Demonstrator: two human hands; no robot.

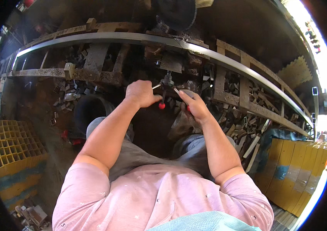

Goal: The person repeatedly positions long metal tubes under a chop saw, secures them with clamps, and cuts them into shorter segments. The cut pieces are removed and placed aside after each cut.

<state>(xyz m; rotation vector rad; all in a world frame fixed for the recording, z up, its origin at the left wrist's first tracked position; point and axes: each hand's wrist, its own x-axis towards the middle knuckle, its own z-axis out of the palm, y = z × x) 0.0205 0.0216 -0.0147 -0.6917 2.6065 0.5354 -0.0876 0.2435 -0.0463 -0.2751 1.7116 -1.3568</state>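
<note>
A spoked clamp handle (167, 83) sits at the end of a threaded screw in the middle of the view, in front of a metal vise block (171, 63). My left hand (141, 93) is closed around its left spoke, whose end is hidden in the fist. Another spoke points down towards me and ends in a red ball knob (161, 106). My right hand (195, 105) grips the right spoke, with part of a red knob (188, 108) showing by the fingers. Beyond the vise, a long silvery metal bar (117, 35) lies across the machine, beneath a dark circular saw blade (178, 14).
Slatted metal support frames (232, 99) (42, 72) carry the bar on both sides. Tube offcuts (74, 92) litter the floor. Stacked yellow-wrapped tubes stand left (10, 144) and right (293, 173). A dark round container (89, 111) is near my left knee.
</note>
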